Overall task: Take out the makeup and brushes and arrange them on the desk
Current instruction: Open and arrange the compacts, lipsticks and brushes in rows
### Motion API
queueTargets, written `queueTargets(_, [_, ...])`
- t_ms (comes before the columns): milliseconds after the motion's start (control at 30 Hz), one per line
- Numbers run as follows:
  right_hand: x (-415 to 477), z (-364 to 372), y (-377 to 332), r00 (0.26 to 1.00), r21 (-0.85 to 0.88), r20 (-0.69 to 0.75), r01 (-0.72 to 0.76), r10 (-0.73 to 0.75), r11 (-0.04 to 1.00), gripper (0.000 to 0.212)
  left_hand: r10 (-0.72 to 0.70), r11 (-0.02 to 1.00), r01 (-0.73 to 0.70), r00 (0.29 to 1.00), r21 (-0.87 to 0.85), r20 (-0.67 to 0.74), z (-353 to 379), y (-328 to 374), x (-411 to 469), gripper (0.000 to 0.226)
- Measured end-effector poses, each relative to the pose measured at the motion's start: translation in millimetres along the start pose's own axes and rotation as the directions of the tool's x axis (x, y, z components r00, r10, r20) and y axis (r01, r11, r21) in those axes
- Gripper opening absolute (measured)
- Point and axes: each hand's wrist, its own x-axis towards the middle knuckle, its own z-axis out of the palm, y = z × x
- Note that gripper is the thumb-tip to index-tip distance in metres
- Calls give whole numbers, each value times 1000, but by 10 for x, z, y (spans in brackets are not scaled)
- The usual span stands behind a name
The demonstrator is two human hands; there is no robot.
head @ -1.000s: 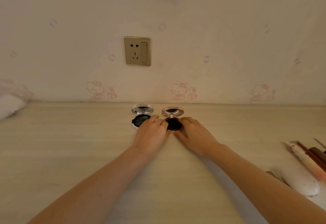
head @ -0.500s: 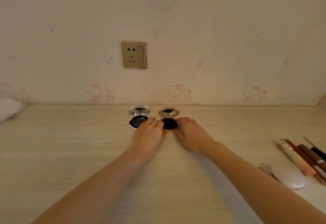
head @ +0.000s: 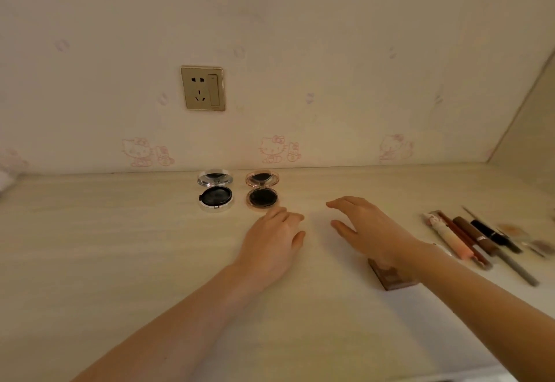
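Hands have come off the rose-gold compact (head: 262,191); left hand (head: 274,245) and right hand (head: 368,230) hover empty, fingers apart. Both compacts sit open just beyond them, so placement looks done.

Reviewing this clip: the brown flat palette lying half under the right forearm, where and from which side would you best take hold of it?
Probably by the brown palette's two long edges at its left end, which shows clear of the right forearm. It lies flat on the desk, so a pinch from above suits it, thumb on one edge and fingers on the other. The right hand is open and holds nothing, though the arm must shift first.
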Motion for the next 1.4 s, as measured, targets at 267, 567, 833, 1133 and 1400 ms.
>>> queueTargets(267, [-765, -311, 604, 972, -27, -42, -230, 229, 973, 40, 97, 967, -87, 995, -238, 30, 229, 778, 80, 37])
queueTargets(567, [-1189, -340, 968, 927, 7, -99, -364, 363, 931, 40, 99, 948, -54, 987, -312, 128, 492, 1412, 355, 43])
queueTargets(833, [-1216, -332, 994, 963, 8, -110, -246, 245, 969, 33, 110, 975, -54, 960, -216, 257, 611, 1595, 450, 45])
queueTargets(1133, [-1433, -346, 969, 911, 197, -129, -365, 393, 910, 38, 188, 926, -112, 965, -361, 185, 566, 1630, 329, 49])
queueTargets(1400, [-1593, -351, 827, 857, 548, -87, -385, 508, 743, 31, 221, 885, -150, 969, -440, 114, 553, 1673, 177, 51])
